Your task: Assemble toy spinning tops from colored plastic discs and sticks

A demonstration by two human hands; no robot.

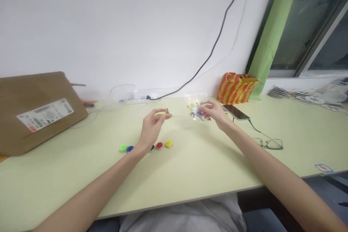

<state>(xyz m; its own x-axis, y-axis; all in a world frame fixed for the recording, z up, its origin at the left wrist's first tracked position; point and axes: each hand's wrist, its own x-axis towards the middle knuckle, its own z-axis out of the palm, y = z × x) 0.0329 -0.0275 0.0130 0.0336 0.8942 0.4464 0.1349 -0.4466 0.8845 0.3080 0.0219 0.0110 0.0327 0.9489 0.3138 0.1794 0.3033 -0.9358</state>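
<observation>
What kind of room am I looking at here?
Probably a home or dorm room: a long table against a plain wall, a green curtain by the window, and a power strip.

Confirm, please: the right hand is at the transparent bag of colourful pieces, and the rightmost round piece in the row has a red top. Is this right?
Not fully: the head view shows that the rightmost round piece has a yellow top, not red. The right hand is indeed at the transparent bag of colourful pieces.
</observation>
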